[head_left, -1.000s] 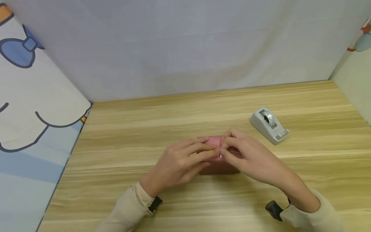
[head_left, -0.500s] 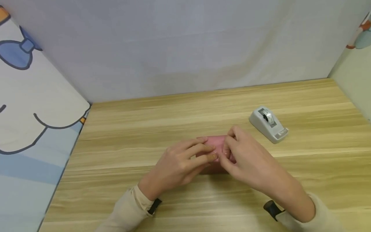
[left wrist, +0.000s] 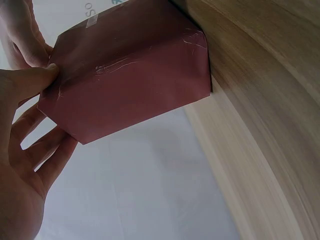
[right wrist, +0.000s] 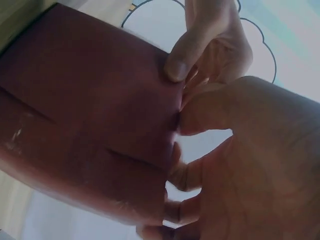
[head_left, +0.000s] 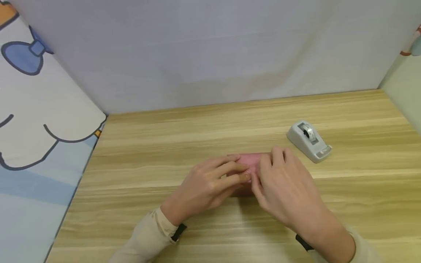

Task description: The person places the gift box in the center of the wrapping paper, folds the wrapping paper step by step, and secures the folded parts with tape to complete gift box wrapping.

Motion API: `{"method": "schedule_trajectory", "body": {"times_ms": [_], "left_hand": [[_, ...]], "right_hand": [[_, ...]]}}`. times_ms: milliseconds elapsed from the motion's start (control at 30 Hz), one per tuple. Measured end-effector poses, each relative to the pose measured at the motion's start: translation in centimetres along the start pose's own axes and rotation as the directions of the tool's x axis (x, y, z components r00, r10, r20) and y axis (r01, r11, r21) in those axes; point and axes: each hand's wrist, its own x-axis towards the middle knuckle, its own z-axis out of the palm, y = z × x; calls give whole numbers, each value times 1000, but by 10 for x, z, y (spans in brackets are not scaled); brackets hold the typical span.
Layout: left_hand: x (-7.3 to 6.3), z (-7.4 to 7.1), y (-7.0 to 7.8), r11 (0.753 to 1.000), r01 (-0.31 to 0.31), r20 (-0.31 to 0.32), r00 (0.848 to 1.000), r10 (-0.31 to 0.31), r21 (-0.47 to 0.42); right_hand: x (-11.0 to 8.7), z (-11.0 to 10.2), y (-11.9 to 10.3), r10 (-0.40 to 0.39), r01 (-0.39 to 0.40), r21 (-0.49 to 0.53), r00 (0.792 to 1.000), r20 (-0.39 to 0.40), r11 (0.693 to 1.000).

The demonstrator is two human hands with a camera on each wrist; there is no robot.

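A small box point(head_left: 249, 159) wrapped in pink to dark red paper rests on the table under both hands. Its wrapped side point(left wrist: 135, 80) looks creased along the edges in the left wrist view, with a shiny strip like clear tape point(left wrist: 92, 20) near the top left. My left hand point(head_left: 207, 184) grips the box's left part, thumb on the near side and fingers over the top. With bent fingers my right hand point(head_left: 289, 190) holds the right part, its thumb point(right wrist: 202, 112) at the top edge in the right wrist view. The right fingertips are hidden in the head view.
A grey tape dispenser point(head_left: 309, 140) with a roll of clear tape stands behind and right of the box. The wood-grain table point(head_left: 158, 146) meets a pale cloth wall point(head_left: 210, 65) at the back. A cartoon-printed cloth point(head_left: 42, 102) hangs at the left.
My right hand has turned and slid rightward along the top of the box, changing from a pinch near the middle to bent fingers over the right part. My left hand has stayed in place.
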Motion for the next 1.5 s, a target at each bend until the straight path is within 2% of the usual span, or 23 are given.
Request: {"method": "schedule_trajectory", "body": {"times_ms": [67,133,233,300,367,433,567,700,767,833,867,900,967,1000,1033,1067,1133,1200,1267,1300,1367,1433,1500], "left_hand": [[1,1,0,1000,-2,-4,1000,2,-4],[1,1,0,1000,-2,-7,1000,2,-6],[2,2,0,1000,-2,-15,1000,2,-3],[3,2,1,1000,-1,-17,1000,1,6],[3,3,1,1000,0,-18,1000,0,17],[4,3,1,999,4,-11,1000,-4,32],[4,2,0,999,33,17,999,-33,21],[5,-2,-4,992,88,54,995,-84,-88],[4,-3,-8,983,130,78,990,-121,-131],[4,-6,-10,960,219,136,971,-197,-173],[3,-8,-11,941,280,184,951,-247,-189],[2,-10,-11,920,341,232,927,-295,-191],[-1,-12,-13,864,462,331,862,-384,-201],[-2,-13,-14,834,510,376,830,-412,-210],[-3,-13,-15,810,543,413,804,-427,-221],[-4,-13,-16,791,566,438,787,-435,-231],[-5,-11,-18,769,581,453,780,-433,-265],[-4,-11,-20,763,576,439,790,-427,-293],[-3,-13,-20,777,552,403,813,-420,-304],[-3,-13,-20,794,527,376,832,-409,-303],[-2,-13,-19,851,459,314,872,-376,-255],[-3,-9,-19,913,378,254,908,-332,-157],[-5,-4,-20,951,308,203,933,-296,-32]], "right_hand": [[-2,-2,3,70,-71,15,996,63,997],[-3,-4,10,135,-151,78,974,180,985],[-4,-8,26,182,-277,216,908,378,936],[-4,-11,36,144,-313,301,869,473,901],[-4,-13,44,89,-312,376,858,506,872],[-6,-14,51,38,-291,441,866,498,849],[-9,-16,64,-53,-268,572,875,481,775],[-7,-14,80,-107,-313,663,852,512,680],[-4,-9,87,-130,-351,701,836,534,621],[0,-1,93,-155,-394,732,816,557,556],[2,3,96,-167,-413,740,805,569,531],[3,6,98,-174,-445,736,785,595,510],[5,11,101,-204,-492,726,743,638,480],[5,13,102,-220,-512,721,723,655,467],[5,14,102,-234,-528,716,705,669,458],[4,14,102,-245,-537,709,691,681,456],[3,14,102,-269,-537,713,680,682,450],[3,13,102,-285,-513,733,695,660,447],[2,10,101,-287,-461,752,725,625,472],[2,9,100,-282,-435,757,742,608,488],[2,7,98,-264,-378,767,782,564,519],[3,8,94,-237,-327,769,822,519,550],[4,10,91,-215,-296,773,850,481,561]]}}
